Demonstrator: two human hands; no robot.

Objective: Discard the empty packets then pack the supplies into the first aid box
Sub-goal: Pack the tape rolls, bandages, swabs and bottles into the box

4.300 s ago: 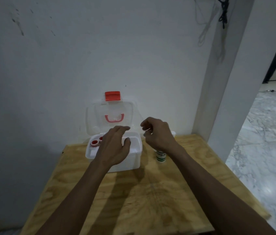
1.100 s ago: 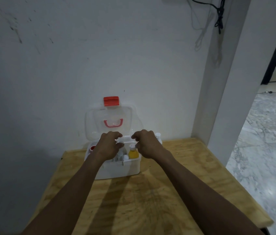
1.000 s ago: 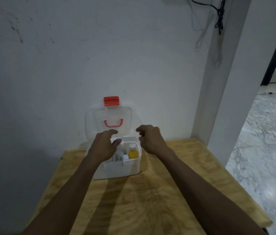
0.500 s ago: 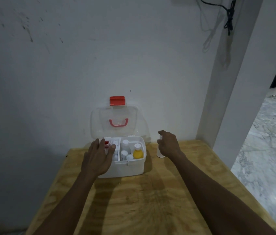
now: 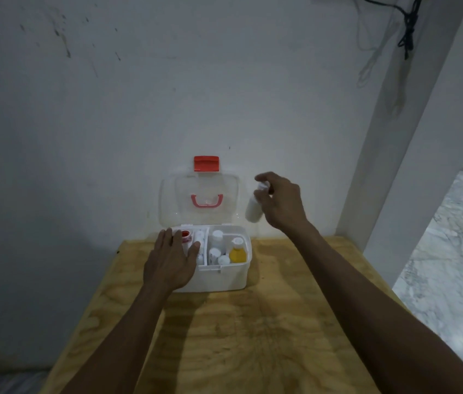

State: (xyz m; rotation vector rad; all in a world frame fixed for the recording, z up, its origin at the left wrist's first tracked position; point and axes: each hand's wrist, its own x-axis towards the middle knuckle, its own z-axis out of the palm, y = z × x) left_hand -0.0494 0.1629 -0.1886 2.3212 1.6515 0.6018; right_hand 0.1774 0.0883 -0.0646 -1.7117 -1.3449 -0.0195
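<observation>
A white first aid box (image 5: 224, 277) stands open at the back of the wooden table (image 5: 253, 336), its clear lid (image 5: 199, 200) with a red latch leaning on the wall. Inside I see a yellow bottle (image 5: 237, 253), several white bottles (image 5: 216, 240) and a red-capped item (image 5: 186, 235). My left hand (image 5: 171, 263) rests flat, fingers apart, on the box's left front corner. My right hand (image 5: 280, 201) holds a white bottle (image 5: 254, 211) in the air, to the right of the lid and above the box's right end.
A white wall rises directly behind the table. A white pillar (image 5: 395, 166) stands at the right, with a marble floor (image 5: 457, 265) beyond it. Black cables (image 5: 407, 27) hang high on the pillar.
My right hand has gripped the white bottle that stood right of the box and lifted it off the table. My left hand stays on the box's left side.
</observation>
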